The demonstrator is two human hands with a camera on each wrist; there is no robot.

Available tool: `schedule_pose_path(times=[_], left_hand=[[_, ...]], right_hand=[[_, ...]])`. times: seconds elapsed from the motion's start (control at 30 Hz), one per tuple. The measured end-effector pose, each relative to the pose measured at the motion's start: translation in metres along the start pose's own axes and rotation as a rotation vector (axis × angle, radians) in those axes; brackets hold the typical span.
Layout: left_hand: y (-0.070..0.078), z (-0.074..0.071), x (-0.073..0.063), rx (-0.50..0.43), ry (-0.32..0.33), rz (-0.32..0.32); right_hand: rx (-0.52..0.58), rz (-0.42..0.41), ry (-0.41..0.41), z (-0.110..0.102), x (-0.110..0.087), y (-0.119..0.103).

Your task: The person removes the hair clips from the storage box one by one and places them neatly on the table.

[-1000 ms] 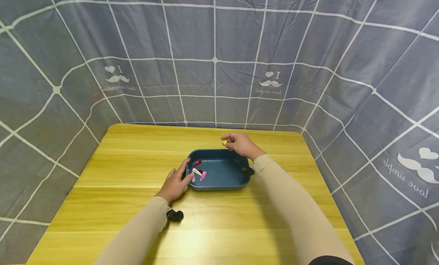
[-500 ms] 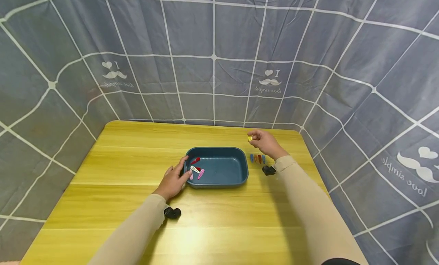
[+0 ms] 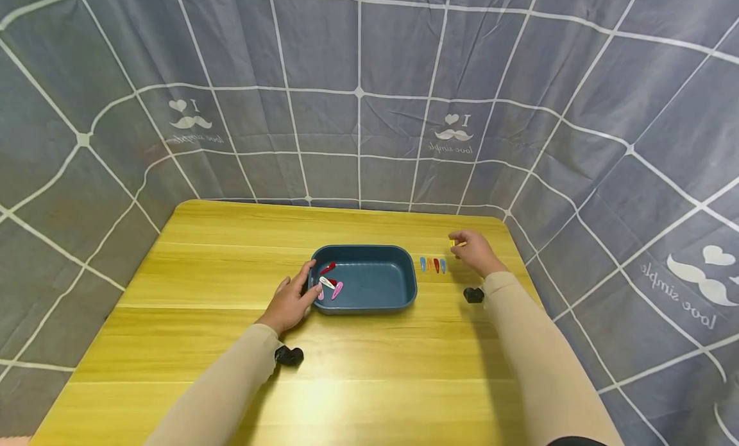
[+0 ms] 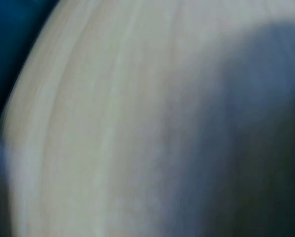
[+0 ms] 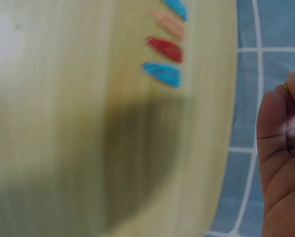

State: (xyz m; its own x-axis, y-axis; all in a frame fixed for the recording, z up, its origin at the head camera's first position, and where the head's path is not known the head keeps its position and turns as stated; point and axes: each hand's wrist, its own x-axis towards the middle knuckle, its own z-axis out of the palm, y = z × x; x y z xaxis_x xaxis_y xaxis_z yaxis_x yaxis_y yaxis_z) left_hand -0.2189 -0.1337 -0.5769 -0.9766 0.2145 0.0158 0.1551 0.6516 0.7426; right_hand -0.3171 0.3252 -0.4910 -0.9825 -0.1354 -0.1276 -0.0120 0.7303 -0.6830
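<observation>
In the head view my left hand (image 3: 290, 303) rests against the left side of a dark blue tray (image 3: 369, 310), fingers spread along its rim and thumb reaching over the edge. Inside the tray's left end lie several snap hair clips: a white clip (image 3: 326, 282), a pink clip (image 3: 337, 291) and red ones, such as the red clip (image 3: 328, 267). My right hand (image 3: 478, 252) is raised over the table's right part, pinching a yellow hair clip (image 3: 453, 242) between thumb and fingertips. From the right wrist, only a sliver of that clip shows.
Right of the tray several clips lie in a row: a blue clip (image 3: 423, 264), an orange clip (image 3: 430, 264), a red clip (image 3: 436, 265) and another blue clip (image 3: 443, 265). The wooden table (image 3: 369, 382) ends at a grey checked curtain (image 3: 323, 125).
My right hand has carried the yellow clip rightward from above the tray's back edge, past the row of clips, which has come into sight. The left hand stays at the tray.
</observation>
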Motion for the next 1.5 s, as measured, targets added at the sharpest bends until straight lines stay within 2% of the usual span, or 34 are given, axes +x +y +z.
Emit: schedule_pose_path(times=[0.33,0.63,0.83,1.1,1.5], left_hand=[[0.001,0.001,0.0,-0.007,-0.002,-0.014],[0.004,0.0,-0.002,0.001,-0.011,-0.024],[0.007,-0.001,-0.002,-0.001,-0.015,-0.035],[0.009,-0.001,-0.003,0.004,-0.015,-0.038],[0.007,-0.001,-0.002,0.008,-0.014,-0.034]], right_hand=[[-0.112,0.029,0.006,0.008,-0.003,0.032],[-0.044,0.109,-0.011,0.021,-0.005,0.047],[-0.053,0.102,0.013,0.024,-0.005,0.052],[-0.046,0.115,0.005,0.03,-0.001,0.057],[-0.029,0.136,0.016,0.035,-0.002,0.053]])
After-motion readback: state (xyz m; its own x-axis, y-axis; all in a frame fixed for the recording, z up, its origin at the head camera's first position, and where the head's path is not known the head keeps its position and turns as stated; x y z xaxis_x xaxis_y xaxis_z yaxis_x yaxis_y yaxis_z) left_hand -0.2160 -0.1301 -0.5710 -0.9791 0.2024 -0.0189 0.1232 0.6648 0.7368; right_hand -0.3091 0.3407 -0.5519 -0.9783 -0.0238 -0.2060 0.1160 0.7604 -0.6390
